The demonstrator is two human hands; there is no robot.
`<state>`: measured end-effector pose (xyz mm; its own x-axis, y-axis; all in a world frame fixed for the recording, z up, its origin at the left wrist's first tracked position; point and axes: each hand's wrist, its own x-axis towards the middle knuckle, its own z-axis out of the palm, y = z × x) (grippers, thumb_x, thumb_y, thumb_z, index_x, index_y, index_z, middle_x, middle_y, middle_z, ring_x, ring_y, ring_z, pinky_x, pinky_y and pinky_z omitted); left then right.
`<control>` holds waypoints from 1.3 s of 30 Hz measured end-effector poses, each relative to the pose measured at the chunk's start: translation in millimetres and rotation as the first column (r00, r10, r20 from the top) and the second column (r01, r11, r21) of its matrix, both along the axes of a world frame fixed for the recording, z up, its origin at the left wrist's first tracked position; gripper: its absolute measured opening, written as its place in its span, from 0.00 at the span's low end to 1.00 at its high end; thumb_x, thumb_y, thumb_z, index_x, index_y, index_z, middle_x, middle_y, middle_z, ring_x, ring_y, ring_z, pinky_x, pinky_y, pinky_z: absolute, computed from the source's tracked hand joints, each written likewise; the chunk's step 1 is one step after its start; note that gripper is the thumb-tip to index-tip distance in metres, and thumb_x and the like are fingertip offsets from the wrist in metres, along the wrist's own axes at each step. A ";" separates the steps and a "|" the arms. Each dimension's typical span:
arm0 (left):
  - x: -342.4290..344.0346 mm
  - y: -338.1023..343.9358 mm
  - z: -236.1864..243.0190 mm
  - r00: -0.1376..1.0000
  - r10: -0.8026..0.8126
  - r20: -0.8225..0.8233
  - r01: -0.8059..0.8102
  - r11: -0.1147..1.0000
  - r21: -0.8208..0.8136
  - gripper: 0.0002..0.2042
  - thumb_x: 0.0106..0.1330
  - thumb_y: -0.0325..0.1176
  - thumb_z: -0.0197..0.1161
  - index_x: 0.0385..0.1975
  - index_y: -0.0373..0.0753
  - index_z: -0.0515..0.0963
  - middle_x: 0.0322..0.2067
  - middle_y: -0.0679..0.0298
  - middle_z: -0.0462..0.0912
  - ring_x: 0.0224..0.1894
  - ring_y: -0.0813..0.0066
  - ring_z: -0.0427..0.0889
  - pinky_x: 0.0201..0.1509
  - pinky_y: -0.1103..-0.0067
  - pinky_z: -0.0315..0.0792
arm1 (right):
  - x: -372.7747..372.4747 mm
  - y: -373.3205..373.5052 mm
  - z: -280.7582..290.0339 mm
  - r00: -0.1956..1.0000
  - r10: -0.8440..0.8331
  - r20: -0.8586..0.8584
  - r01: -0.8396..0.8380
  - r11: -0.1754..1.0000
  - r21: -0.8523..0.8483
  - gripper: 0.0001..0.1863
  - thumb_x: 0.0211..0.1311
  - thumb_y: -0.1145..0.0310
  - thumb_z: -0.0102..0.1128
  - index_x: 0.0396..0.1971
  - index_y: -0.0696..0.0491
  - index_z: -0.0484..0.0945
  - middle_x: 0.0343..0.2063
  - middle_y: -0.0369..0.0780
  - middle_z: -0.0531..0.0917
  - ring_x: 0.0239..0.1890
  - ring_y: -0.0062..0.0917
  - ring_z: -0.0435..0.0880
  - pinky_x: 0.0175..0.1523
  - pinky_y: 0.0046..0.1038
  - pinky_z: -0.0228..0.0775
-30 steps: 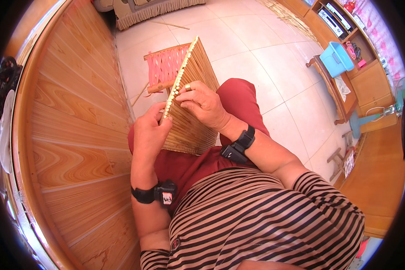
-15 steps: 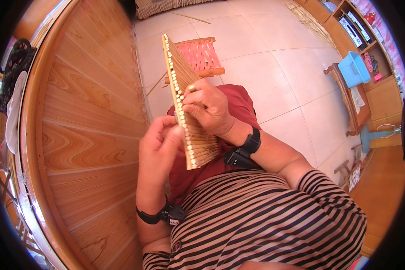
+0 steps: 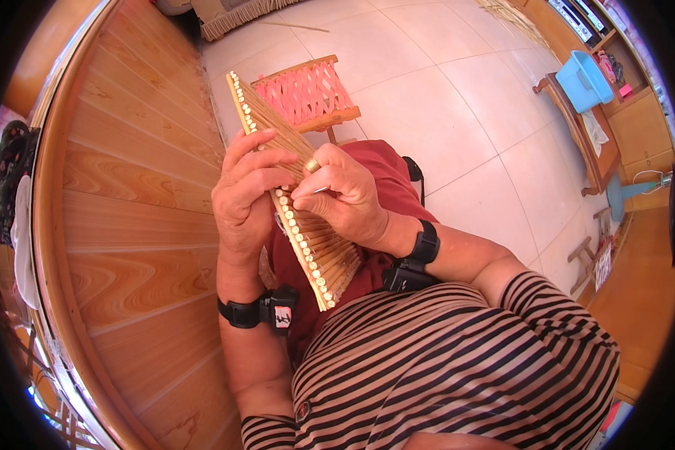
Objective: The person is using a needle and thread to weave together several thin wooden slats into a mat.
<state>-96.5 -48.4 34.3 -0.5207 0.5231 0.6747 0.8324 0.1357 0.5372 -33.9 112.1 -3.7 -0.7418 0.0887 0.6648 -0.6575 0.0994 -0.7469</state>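
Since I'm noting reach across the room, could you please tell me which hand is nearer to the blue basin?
Right. The right hand, at the stick panel, is far left of the blue basin; the left hand lies farther left, fingers over the panel's edge.

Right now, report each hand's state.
Left hand: holding the stalk panel at its edge.
Right hand: closed, pinching a thin silvery needle-like tool.

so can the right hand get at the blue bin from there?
Probably not from this pose: the blue bin stands on a wooden table off to the right, across tiled floor, while the right hand is at the stalk panel.
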 end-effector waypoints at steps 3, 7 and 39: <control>3.8 -0.2 3.3 1.000 -0.014 0.022 0.013 0.999 0.036 0.04 0.53 0.20 0.59 0.21 0.37 0.77 0.29 0.64 0.82 0.48 0.58 0.76 0.60 0.66 0.65 | 1.7 -1.7 1.7 1.000 0.024 0.011 -0.024 1.000 0.009 0.05 0.52 0.73 0.69 0.26 0.53 0.80 0.28 0.36 0.75 0.32 0.25 0.75 0.38 0.24 0.68; 0.2 -10.4 5.2 1.000 -0.026 -0.003 0.026 1.000 -0.017 0.04 0.50 0.20 0.60 0.18 0.38 0.75 0.24 0.67 0.80 0.43 0.61 0.76 0.58 0.67 0.66 | 0.4 -9.0 5.9 0.991 0.131 0.037 -0.131 0.991 -0.007 0.04 0.52 0.76 0.67 0.23 0.54 0.79 0.26 0.35 0.76 0.31 0.25 0.76 0.36 0.24 0.68; 27.1 -25.4 -11.0 0.900 0.020 0.434 -0.111 0.976 0.186 0.09 0.50 0.22 0.47 0.30 0.35 0.72 0.56 0.45 0.74 0.72 0.51 0.53 0.72 0.61 0.48 | -5.2 28.2 31.8 0.988 0.136 -0.073 -0.149 0.966 -0.212 0.04 0.64 0.75 0.57 0.29 0.57 0.73 0.27 0.43 0.82 0.27 0.23 0.81 0.29 0.20 0.70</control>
